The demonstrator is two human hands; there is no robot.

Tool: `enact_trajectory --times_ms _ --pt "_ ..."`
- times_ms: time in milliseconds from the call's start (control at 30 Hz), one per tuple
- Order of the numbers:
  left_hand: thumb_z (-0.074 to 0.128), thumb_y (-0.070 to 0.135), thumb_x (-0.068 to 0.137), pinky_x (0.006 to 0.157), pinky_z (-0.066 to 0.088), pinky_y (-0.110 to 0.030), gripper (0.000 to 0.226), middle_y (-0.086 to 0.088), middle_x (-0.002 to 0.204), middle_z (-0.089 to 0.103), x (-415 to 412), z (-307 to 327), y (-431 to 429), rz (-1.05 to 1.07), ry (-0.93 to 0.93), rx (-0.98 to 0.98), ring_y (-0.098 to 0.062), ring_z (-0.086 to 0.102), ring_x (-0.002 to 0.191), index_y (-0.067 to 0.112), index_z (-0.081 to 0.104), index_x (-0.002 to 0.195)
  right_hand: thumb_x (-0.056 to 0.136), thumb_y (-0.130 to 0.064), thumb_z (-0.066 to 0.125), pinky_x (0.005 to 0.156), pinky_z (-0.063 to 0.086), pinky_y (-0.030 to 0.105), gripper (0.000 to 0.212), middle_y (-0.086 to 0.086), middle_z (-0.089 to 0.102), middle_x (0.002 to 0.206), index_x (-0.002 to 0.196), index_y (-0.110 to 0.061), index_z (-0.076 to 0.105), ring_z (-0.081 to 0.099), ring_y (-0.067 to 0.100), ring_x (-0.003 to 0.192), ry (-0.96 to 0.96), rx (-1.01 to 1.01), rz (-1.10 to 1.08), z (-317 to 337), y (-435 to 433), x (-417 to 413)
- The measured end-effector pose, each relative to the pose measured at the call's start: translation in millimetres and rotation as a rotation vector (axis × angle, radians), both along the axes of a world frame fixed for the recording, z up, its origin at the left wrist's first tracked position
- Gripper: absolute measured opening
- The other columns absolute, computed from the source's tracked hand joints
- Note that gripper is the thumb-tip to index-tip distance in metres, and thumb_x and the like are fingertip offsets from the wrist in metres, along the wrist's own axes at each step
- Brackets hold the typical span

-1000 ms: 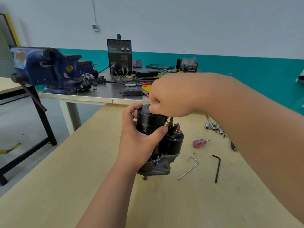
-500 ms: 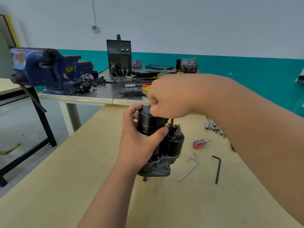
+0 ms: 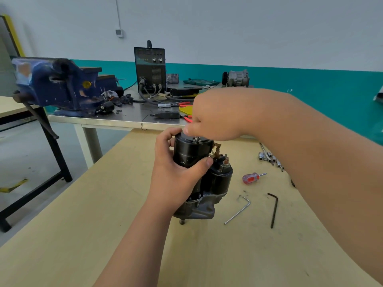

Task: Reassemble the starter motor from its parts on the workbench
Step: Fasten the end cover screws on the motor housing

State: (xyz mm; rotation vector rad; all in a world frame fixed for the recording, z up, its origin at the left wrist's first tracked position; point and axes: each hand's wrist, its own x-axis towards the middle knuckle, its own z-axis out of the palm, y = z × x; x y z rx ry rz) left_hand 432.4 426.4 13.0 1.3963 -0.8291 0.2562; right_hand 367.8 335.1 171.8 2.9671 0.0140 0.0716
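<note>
A pale wooden worktop [image 3: 103,235] fills the lower view. Behind it stands a steel worktop [image 3: 128,119], which carries a blue bench vise [image 3: 56,85] at its left end and a black box-shaped machine [image 3: 150,69] with knobs and cables near the middle. Farther back on it lie a green case [image 3: 201,81] and a grey metal unit [image 3: 237,78].

The starter motor [image 3: 217,183] stands upright on the wooden worktop, near its middle, with its grey nose housing down and its black end cap up.

The left hand [image 3: 176,175] wraps the black upper barrel from the left. Its grip is closed round the barrel, with the thumb across the front and the fingers behind.

The right hand [image 3: 213,114] hovers over the end cap with its fingers curled downward, and one fingertip touches the cap's rim. Its grip is hidden under the hand, so I cannot tell whether it pinches anything.

To the right of the motor, apart from it, lie a black hex key [image 3: 274,210], a silver hex key [image 3: 238,210], a red-handled screwdriver [image 3: 251,178] and a cluster of small metal bits [image 3: 269,157].
</note>
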Motion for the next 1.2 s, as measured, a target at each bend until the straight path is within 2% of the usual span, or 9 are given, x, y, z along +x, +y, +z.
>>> enact_trajectory --times_ms 167,233,400,567,667,833,967,1133,1200 --pt "0.079 0.044 0.059 0.071 0.052 -0.015 0.067 0.026 0.107 0.052 0.9 -0.1 2.6 -0.019 0.014 -0.016 -0.005 0.065 0.091 0.062 0.039 0.108 0.095 -0.035 0.05 0.054 0.035 0.026 0.028 -0.003 0.053 0.069 0.071 -0.022 0.055 0.049 0.014 0.063 0.052 0.051 0.006 1.1 -2.9 -0.8" --pt "0.079 0.044 0.059 0.067 0.052 -0.013 0.066 0.031 0.101 0.053 3.0 0.0 4.2 -0.019 0.04 -0.024 -0.004 0.066 0.088 0.063 0.039 0.107 0.098 -0.039 0.046 0.052 0.031 0.026 0.036 -0.003 0.048 0.063 0.067 -0.021 0.051 0.045 0.013 0.057 0.033 0.019 -0.004 0.0 -2.6 -1.6" --pt "0.078 0.045 0.059 0.061 0.05 -0.009 0.063 0.024 0.099 0.055 6.2 0.8 9.3 -0.003 0.085 -0.071 0.003 0.065 0.081 0.063 0.039 0.105 0.096 -0.032 0.052 0.058 0.034 0.021 0.009 -0.016 0.051 0.082 0.098 -0.03 0.061 0.05 0.002 0.072 -0.001 0.107 0.079 -2.7 -0.9 4.0" --pt "0.078 0.039 0.061 0.063 0.049 -0.009 0.064 0.038 0.094 0.055 1.8 2.6 10.3 -0.036 0.049 -0.037 0.002 0.066 0.081 0.062 0.038 0.105 0.096 -0.032 0.05 0.058 0.037 0.026 0.019 -0.007 0.06 0.08 0.087 -0.025 0.064 0.051 0.008 0.068 -0.001 0.149 0.102 -2.1 1.8 14.4" --pt "0.079 0.038 0.06 0.067 0.05 -0.01 0.066 0.031 0.101 0.056 -2.0 2.3 7.3 -0.04 0.016 -0.024 0.0 0.065 0.087 0.06 0.039 0.107 0.091 -0.03 0.054 0.059 0.04 0.024 0.014 -0.01 0.062 0.079 0.082 -0.03 0.064 0.053 0.006 0.068 0.032 0.195 0.108 -0.1 1.0 9.4" --pt "0.078 0.047 0.057 0.081 0.054 -0.029 0.068 0.013 0.119 0.051 -1.5 -1.1 2.2 0.035 0.013 0.0 -0.014 0.062 0.104 0.065 0.037 0.107 0.092 -0.03 0.059 0.06 0.042 0.023 0.012 -0.011 0.063 0.079 0.083 -0.029 0.067 0.057 0.006 0.071 0.077 0.158 0.051 5.3 -3.6 -0.5" --pt "0.079 0.045 0.057 0.076 0.051 -0.016 0.066 0.013 0.117 0.052 -0.5 0.5 2.6 0.027 0.008 -0.009 -0.006 0.062 0.099 0.065 0.038 0.106 0.1 -0.037 0.046 0.049 0.029 0.024 0.04 -0.003 0.048 0.06 0.063 -0.022 0.05 0.042 0.01 0.052 0.008 -0.015 0.038 -1.8 2.4 4.8" --pt "0.082 0.031 0.063 0.065 0.048 -0.008 0.068 0.021 0.106 0.052 -0.4 0.0 7.5 0.009 0.016 -0.047 0.001 0.064 0.087 0.064 0.039 0.105 0.095 -0.033 0.051 0.054 0.033 0.025 0.019 -0.006 0.058 0.075 0.079 -0.026 0.058 0.052 0.011 0.066 0.014 0.044 0.063 -1.5 6.0 3.0" --pt "0.082 0.028 0.064 0.064 0.048 -0.007 0.068 0.027 0.101 0.053 -1.1 0.2 8.7 -0.002 0.021 -0.054 0.002 0.064 0.084 0.063 0.039 0.105 0.097 -0.034 0.049 0.052 0.031 0.025 0.028 -0.005 0.054 0.069 0.071 -0.025 0.054 0.048 0.011 0.061 0.007 -0.003 0.071 -1.5 7.4 4.6"
